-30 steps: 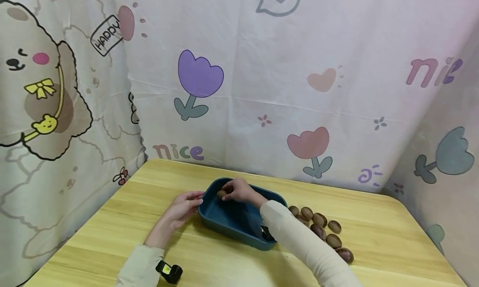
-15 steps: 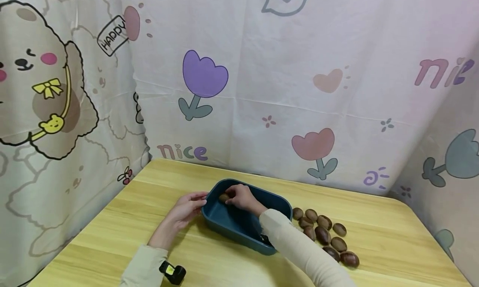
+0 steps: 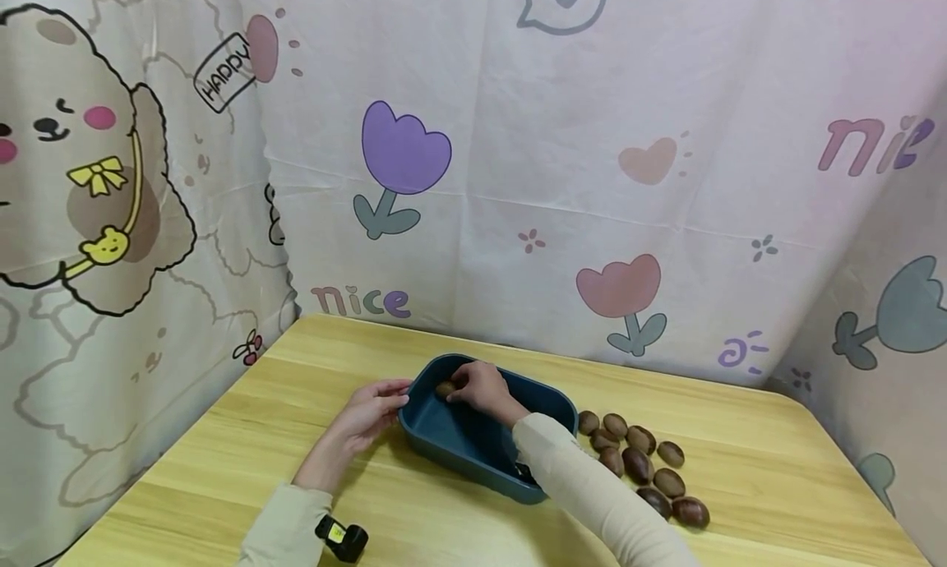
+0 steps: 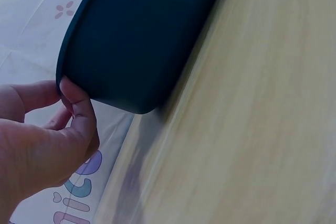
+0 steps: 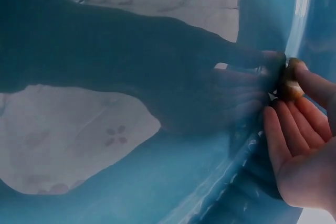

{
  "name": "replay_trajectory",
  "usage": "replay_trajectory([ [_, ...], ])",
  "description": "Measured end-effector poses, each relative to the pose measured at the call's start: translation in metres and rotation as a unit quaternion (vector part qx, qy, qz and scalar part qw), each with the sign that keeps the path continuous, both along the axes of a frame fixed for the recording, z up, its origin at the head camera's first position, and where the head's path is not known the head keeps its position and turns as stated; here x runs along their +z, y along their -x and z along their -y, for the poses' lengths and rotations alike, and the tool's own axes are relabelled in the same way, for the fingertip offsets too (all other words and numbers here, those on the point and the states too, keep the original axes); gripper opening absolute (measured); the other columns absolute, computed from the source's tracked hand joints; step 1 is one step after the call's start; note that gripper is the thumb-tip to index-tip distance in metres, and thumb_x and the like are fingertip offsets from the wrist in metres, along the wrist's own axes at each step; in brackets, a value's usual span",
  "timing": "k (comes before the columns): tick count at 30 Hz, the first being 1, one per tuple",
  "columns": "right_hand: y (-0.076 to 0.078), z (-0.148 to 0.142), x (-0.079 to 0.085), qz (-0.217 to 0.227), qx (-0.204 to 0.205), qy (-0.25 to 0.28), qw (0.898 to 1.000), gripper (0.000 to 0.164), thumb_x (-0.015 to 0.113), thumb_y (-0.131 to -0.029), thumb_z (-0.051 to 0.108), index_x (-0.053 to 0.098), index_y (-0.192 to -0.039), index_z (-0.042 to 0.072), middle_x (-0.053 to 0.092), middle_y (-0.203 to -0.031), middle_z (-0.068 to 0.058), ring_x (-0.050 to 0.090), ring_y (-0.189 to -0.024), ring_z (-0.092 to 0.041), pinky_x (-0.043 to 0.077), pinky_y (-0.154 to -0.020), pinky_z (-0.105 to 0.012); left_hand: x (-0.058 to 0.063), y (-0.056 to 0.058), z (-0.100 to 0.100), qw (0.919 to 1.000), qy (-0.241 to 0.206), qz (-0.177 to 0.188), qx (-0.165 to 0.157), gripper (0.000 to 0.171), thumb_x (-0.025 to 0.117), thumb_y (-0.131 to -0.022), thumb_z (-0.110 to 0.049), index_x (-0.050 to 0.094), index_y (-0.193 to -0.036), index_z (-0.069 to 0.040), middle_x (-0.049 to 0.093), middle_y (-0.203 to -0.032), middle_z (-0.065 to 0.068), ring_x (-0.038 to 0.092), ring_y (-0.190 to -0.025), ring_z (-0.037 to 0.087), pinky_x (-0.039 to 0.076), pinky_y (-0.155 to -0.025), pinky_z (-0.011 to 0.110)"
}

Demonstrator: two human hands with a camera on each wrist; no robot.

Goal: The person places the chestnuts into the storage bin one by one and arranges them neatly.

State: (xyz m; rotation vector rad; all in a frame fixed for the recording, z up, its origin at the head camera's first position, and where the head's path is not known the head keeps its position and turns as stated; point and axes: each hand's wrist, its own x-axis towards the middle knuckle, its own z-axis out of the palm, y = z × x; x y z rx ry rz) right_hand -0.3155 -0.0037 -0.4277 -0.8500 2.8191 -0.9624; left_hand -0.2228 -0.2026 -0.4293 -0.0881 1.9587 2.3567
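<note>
One end of the tub [image 3: 462, 462], its left, is pinched at the edge by the left hand [image 3: 366, 417]. Just inside that end, the right hand [image 3: 484, 389] grasps a nut [image 3: 445, 389]; whether the nut touches the bottom cannot be told. The step in hand looks like placing it there, and the next move would call for easing the right-hand grip without knocking the tub. Off the tub's right end, loose nuts [image 3: 638, 466] lie clustered on the table [image 3: 777, 452].
</note>
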Motion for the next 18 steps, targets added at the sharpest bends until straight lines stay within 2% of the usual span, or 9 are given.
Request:
replay_trajectory([
  [5,-0.001,-0.002,0.002,0.010,0.011,0.005,1.000,0.029,0.083,-0.077,0.016,0.073,-0.101,0.002,0.071,-0.095,-0.006,0.063,-0.087,-0.017,0.051,-0.078,-0.033,-0.001,0.000,-0.001,1.0000,0.002,0.001,0.003,0.039,0.051,-0.096,0.005,0.043,-0.132,0.017,0.059,-0.104,0.008,0.056,-0.083,0.012,0.048,-0.069,0.023],
  [9,-0.001,-0.007,0.010,0.015,0.032,0.004,0.999,0.030,0.081,-0.078,0.013,0.072,-0.103,-0.001,0.071,-0.098,-0.009,0.064,-0.092,-0.021,0.051,-0.082,-0.033,-0.002,0.000,-0.002,1.0000,0.004,-0.001,-0.006,0.040,0.051,-0.096,0.004,0.041,-0.133,0.017,0.058,-0.106,0.009,0.056,-0.083,0.012,0.048,-0.070,0.023],
  [13,-0.001,-0.015,0.029,0.029,0.045,0.021,0.998,0.033,0.078,-0.080,0.010,0.069,-0.110,-0.002,0.070,-0.104,-0.012,0.065,-0.098,-0.024,0.051,-0.084,-0.033,-0.002,-0.001,-0.003,1.0000,0.004,0.000,-0.005,0.041,0.051,-0.096,0.003,0.041,-0.133,0.017,0.057,-0.107,0.009,0.055,-0.083,0.012,0.048,-0.069,0.023],
  [18,0.000,-0.030,0.063,0.100,0.036,0.100,0.989,0.034,0.073,-0.085,0.006,0.065,-0.116,-0.006,0.068,-0.110,-0.017,0.066,-0.093,-0.025,0.054,-0.076,-0.034,-0.002,-0.001,0.000,1.0000,0.005,-0.002,-0.007,0.042,0.050,-0.097,0.003,0.039,-0.135,0.017,0.056,-0.107,0.007,0.055,-0.082,0.011,0.047,-0.068,0.022],
])
